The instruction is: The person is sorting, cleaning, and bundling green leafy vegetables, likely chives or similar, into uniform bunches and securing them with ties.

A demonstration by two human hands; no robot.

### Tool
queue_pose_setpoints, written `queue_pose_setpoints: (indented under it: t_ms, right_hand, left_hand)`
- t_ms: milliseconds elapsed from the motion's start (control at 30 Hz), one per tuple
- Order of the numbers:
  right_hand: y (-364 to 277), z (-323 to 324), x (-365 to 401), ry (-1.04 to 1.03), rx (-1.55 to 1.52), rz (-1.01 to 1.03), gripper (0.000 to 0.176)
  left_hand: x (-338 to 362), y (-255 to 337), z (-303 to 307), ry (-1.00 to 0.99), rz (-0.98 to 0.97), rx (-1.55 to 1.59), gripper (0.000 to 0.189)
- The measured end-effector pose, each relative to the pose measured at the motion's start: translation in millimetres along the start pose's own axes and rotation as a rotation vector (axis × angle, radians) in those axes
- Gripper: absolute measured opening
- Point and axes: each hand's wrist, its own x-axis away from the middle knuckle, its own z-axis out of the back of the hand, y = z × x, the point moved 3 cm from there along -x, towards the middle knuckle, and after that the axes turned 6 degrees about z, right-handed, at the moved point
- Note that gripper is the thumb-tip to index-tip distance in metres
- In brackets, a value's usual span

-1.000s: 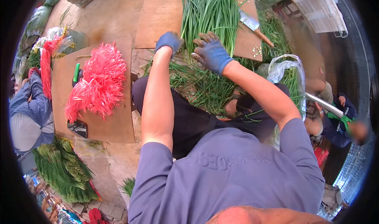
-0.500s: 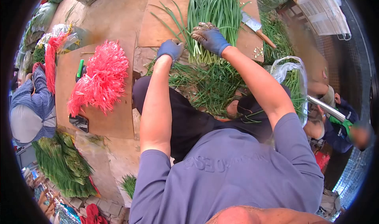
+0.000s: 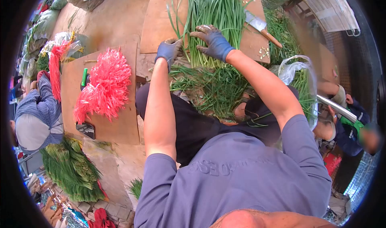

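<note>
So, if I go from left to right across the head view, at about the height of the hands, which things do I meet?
Person in a striped shirt → bundle of red strings → left hand → right hand → cleaver → clear plastic bag. The green chives overlap both hands, so they are left out.

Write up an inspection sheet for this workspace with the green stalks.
Surface: wooden board, bearing the stalks.
Job's things: bunch of green stalks lying on the board.
Clutter: cleaver on the board's right; loose greens below it; red ties on a second board; plastic bag at right.
Grips: left hand, gloved, curled at the bunch's left edge; right hand, gloved, fingers spread on the bunch.
Cables: nothing seen.
Surroundings: person in blue at left, another person at right, tied green bundles lower left.
</note>
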Motion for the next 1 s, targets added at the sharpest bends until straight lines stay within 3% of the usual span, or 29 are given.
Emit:
queue_pose_setpoints:
  t_ms: [67, 300, 433, 467, 600, 700, 767, 833, 933, 1000]
  right_hand:
    - [-3, 2, -1, 0.005, -0.011, -0.034, 0.04]
    - [-29, 17, -17, -0.005, -0.018, -0.15, 0.054]
    - [-36, 16, -18, 0.041, -0.154, -0.297, 0.039]
    - [-36, 21, -15, 0.108, -0.13, -0.245, 0.036]
    - [-44, 44, -4, 0.206, -0.244, -0.333, 0.035]
    - [-70, 82, 36, 0.158, -0.398, -0.306, 0.034]
    - [-93, 106, 76, -0.135, -0.622, -0.288, 0.036]
    - [-102, 110, 115, -0.673, -0.59, -0.155, 0.039]
    - [-116, 127, 134, -1.208, -0.339, -0.075, 0.042]
    - [-104, 126, 113, -0.655, -0.517, -0.353, 0.047]
  left_hand:
    - [15, 15, 3, -0.054, 0.084, 0.078, 0.025]
    - [22, 33, -8, -0.044, -0.128, 0.203, 0.024]
    - [26, 41, -8, -0.02, -0.148, 0.24, 0.024]
    - [20, 39, -9, -0.026, -0.164, 0.271, 0.024]
    - [5, 33, -2, 0.014, -0.14, 0.444, 0.022]
    - [6, 37, 4, -0.014, -0.136, 0.575, 0.019]
    - [9, 39, 6, -0.136, -0.159, 0.625, 0.018]
    - [13, 44, 6, -0.251, -0.192, 0.664, 0.018]
    - [24, 54, -1, -0.404, -0.251, 0.675, 0.019]
    - [33, 59, -6, -0.455, -0.303, 0.664, 0.021]
